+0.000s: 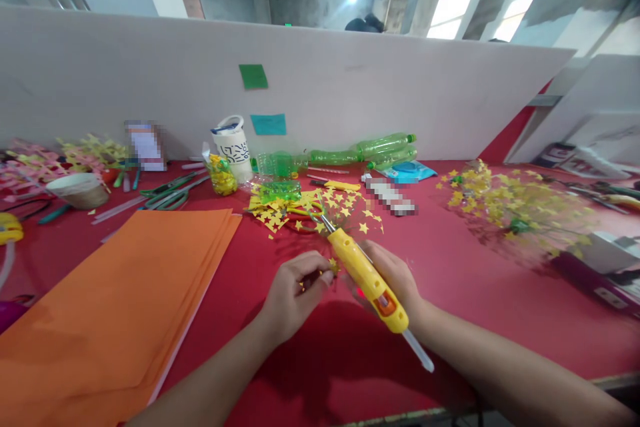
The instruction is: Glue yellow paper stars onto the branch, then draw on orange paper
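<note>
Plainly, the small yellow star [333,265] sits at the left hand's [297,290] fingertips, toward 2 o'clock, pinched between thumb and forefinger. The yellow glue gun [367,273] lies across the right hand [393,273], which is closed around it, though the gun's body hides most of those fingers. The left forearm [215,370] enters from 7 o'clock, the right forearm [500,360] from 4, over the red table [450,227]. The gun slants lengthwise, its metal nozzle [327,223] pointing to 11 o'clock, its pale glue stick [419,350] protruding toward 5. Loose yellow stars [363,227] lie at 12 o'clock.
</note>
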Demonstrator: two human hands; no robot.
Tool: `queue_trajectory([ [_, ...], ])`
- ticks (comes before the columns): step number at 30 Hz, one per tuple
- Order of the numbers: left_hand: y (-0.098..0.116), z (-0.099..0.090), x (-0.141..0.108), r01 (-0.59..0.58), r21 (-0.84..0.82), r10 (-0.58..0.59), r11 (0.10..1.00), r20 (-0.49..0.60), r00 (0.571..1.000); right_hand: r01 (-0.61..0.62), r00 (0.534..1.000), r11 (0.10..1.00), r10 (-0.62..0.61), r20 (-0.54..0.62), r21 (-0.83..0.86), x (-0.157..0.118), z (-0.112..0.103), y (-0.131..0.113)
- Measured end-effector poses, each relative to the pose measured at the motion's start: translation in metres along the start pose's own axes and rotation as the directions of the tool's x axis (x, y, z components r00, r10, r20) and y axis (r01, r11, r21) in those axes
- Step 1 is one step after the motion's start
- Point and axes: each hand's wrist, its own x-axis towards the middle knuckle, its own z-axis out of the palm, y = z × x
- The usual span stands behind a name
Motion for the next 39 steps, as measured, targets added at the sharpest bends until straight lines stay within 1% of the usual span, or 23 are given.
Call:
queue_trajectory([
  [3, 0.0, -0.005, 0.001, 0.073, -0.048, -0.08, 0.996, -0.158, 0.984, 0.084, 0.996, 0.996, -0.084, 0.005, -0.029, 0.007, -0.008, -0.002],
  [5, 0.0, -0.008, 0.002, 0.113, -0.101, -0.135, 0.988, -0.243, 0.961, 0.086, 0.996, 0.996, -0.085, 0.027, -0.023, 0.009, -0.011, -0.002],
  [8, -0.001, -0.011, 0.004, 0.136, -0.15, -0.175, 0.979, -0.289, 0.941, 0.067, 0.992, 0.997, -0.062, 0.111, -0.042, 0.009, -0.011, -0.001],
  [10, -0.001, -0.012, 0.004, 0.132, -0.156, -0.174, 0.979, -0.303, 0.937, 0.06, 0.986, 0.995, -0.047, 0.158, -0.08, 0.007, -0.009, -0.001],
  [12, -0.002, -0.012, 0.004, 0.121, -0.146, -0.163, 0.982, -0.315, 0.935, 0.061, 0.983, 0.993, -0.041, 0.178, -0.106, 0.007, -0.008, -0.003],
  [21, -0.003, -0.013, 0.002, 0.097, -0.031, -0.101, 0.995, -0.327, 0.94, 0.033, 0.983, 0.988, -0.005, 0.181, -0.153, 0.008, -0.007, -0.005],
  [28, -0.002, -0.013, 0.003, 0.094, -0.028, -0.098, 0.995, -0.341, 0.935, 0.023, 0.988, 0.988, 0.001, 0.157, -0.154, 0.006, -0.006, -0.003],
  [33, -0.001, -0.013, 0.003, 0.095, -0.023, -0.097, 0.995, -0.342, 0.935, 0.004, 0.986, 0.989, 0.021, 0.166, -0.149, 0.005, -0.007, -0.003],
  [39, -0.001, -0.013, 0.003, 0.092, -0.028, -0.096, 0.995, -0.338, 0.936, 0.035, 0.987, 0.988, -0.011, 0.161, -0.149, 0.006, -0.006, -0.003],
])
